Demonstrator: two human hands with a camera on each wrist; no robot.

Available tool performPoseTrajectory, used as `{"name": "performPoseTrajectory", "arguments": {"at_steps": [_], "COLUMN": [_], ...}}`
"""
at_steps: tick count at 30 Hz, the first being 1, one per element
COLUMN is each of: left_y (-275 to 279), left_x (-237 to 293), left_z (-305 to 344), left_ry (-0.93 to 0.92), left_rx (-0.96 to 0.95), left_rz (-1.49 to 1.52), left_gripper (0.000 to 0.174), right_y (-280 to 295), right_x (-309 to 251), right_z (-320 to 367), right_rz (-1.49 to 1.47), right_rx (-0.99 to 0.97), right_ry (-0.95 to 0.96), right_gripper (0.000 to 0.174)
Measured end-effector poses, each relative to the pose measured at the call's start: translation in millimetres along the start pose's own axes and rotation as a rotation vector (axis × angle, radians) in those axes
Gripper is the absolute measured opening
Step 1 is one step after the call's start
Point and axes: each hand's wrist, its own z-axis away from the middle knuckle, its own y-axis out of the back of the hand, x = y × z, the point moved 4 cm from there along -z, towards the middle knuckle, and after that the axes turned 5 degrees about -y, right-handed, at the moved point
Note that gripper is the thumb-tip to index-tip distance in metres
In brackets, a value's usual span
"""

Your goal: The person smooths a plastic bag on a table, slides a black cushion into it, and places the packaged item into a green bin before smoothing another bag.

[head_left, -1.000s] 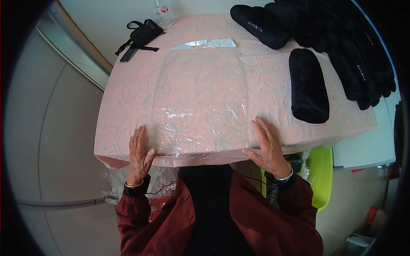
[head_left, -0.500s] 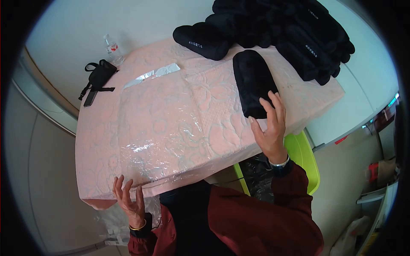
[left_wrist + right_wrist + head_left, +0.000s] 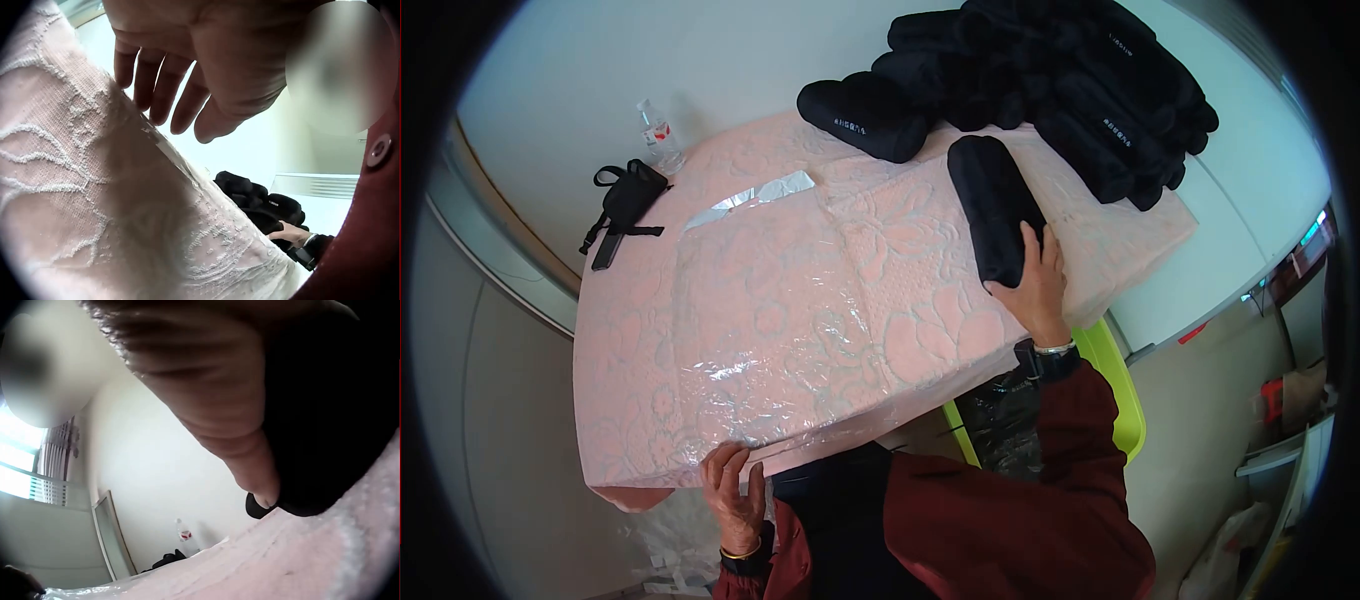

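In the head view we find soft, fairly even light, glare streaking the clear plastic bag (image 3: 745,375) near the front edge of the counter (image 3: 940,335), and bowed, blackened margins. From the left wrist, we see shadow across the pink tablecloth (image 3: 50,181). From the right, the window (image 3: 15,481) glares white and the black cushion (image 3: 325,419) loses detail. Round blurs veil both wrist views.

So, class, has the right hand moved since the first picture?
Yes: the right hand has moved rightward, farther from the clear plastic, onto the lone black cushion.
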Motion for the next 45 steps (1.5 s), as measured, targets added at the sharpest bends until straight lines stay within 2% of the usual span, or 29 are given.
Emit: {"name": "performPoseTrajectory", "arguments": {"at_steps": [2,3,5,6,8,9,10,13,14,16,17,18,20,21,23,24,26,27,30,34,35,36,38,39,40,41,43,44,45], "left_y": [2.6,2.4,-0.4,-1.3,-2.1,-2.5,-2.9,-2.7,-0.6,4.9,8.6,12.0,20.6,22.6,19.9,22.7,25.9,31.4,66.0,82.1,82.4,80.2,81.5,90.5,102.4,112.8,129.9,135.7,137.5], "left_x": [3.4,4.5,4.7,5.1,4.6,3.7,3.1,3.0,3.2,7.5,12.6,17.0,16.8,9.7,-9.0,-23.1,-55.2,-56.7,1.8,3.8,-6.0,-32.6,-77.8,-82.4,-90.0,-94.1,-98.9,-102.6,-105.8], "left_z": [0.2,0.0,-1.5,-2.8,-4.3,-3.1,-1.8,-1.0,0.1,-1.2,-5.7,-10.3,-14.1,-13.6,-9.1,2.6,32.9,38.5,4.6,7.1,20.6,44.7,92.7,97.0,100.9,102.6,99.3,97.0,94.4], "left_ry": [-0.017,-0.029,-0.043,-0.056,-0.074,-0.081,-0.086,-0.082,-0.079,-0.070,-0.022,0.025,0.071,0.169,0.364,0.361,0.586,0.585,0.280,0.206,0.222,0.346,0.596,0.619,0.592,0.562,0.604,0.608,0.604], "left_rx": [0.007,0.011,0.020,0.024,0.034,0.040,0.047,0.042,0.021,-0.003,0.074,0.150,0.220,0.286,0.424,0.427,0.367,0.376,0.241,0.098,0.118,0.261,0.547,0.559,0.698,0.839,0.901,0.947,0.962], "left_rz": [0.003,0.003,0.016,0.016,0.019,0.021,0.021,0.018,0.012,-0.012,0.100,0.211,0.304,0.564,1.092,1.083,1.265,1.256,1.088,0.887,0.880,0.938,1.047,1.043,1.104,1.159,1.132,1.113,1.104], "left_gripper": [0.029,0.028,0.028,0.028,0.028,0.028,0.029,0.031,0.034,0.037,0.038,0.040,0.042,0.055,0.082,0.082,0.102,0.102,0.108,0.096,0.096,0.085,0.066,0.066,0.063,0.060,0.057,0.054,0.054], "right_y": [-26.7,-29.7,-37.6,-44.0,-63.7,-66.3,-66.1,-76.4,-74.8,-69.2,-64.6,-53.3,-25.0,-14.7,3.0,3.8,-1.0,-1.9,5.8,23.0,28.0,30.6,37.4,38.7,36.8,37.1,36.1,30.8,25.2], "right_x": [54.9,65.4,94.4,107.4,136.8,142.2,144.8,133.8,128.5,106.0,92.6,78.3,37.3,17.6,-32.1,-44.3,-71.0,-80.1,-96.0,-132.1,-140.3,-149.4,-166.5,-170.8,-173.6,-176.7,-186.6,-190.2,-191.5], "right_z": [0.1,0.2,7.0,8.9,13.7,13.6,16.2,45.4,52.9,65.2,69.8,73.2,78.6,78.6,77.3,74.5,73.1,74.8,69.8,61.4,58.6,56.9,51.4,51.0,54.8,58.9,65.4,70.5,81.0], "right_rz": [-0.432,-0.422,-0.667,-0.661,-1.039,-1.233,-1.234,-1.966,-1.970,-2.067,-2.110,-2.123,-2.053,-2.067,-1.901,-1.909,-1.836,-1.790,-1.768,-1.831,-1.867,-1.855,-1.977,-2.038,-2.026,-1.751,-1.186,-1.186,-1.043], "right_rx": [0.097,0.101,0.103,0.112,0.155,0.174,0.180,0.062,0.051,-0.215,-0.348,-0.358,-0.634,-0.643,-0.911,-0.915,-1.143,-1.260,-1.250,-1.255,-1.245,-1.272,-1.170,-1.119,-1.151,-1.038,-0.773,-0.782,-0.695], "right_ry": [-0.183,-0.177,-0.404,-0.404,-0.553,-0.621,-0.613,-0.917,-0.916,-0.787,-0.718,-0.725,-0.541,-0.545,-0.230,-0.224,-0.253,-0.265,-0.178,-0.011,0.043,0.054,0.069,0.065,0.052,0.278,0.694,0.711,0.778], "right_gripper": [0.083,0.083,0.074,0.074,0.067,0.064,0.064,0.060,0.060,0.062,0.063,0.063,0.066,0.066,0.066,0.066,0.066,0.067,0.066,0.066,0.067,0.067,0.067,0.067,0.067,0.069,0.072,0.072,0.069]}}
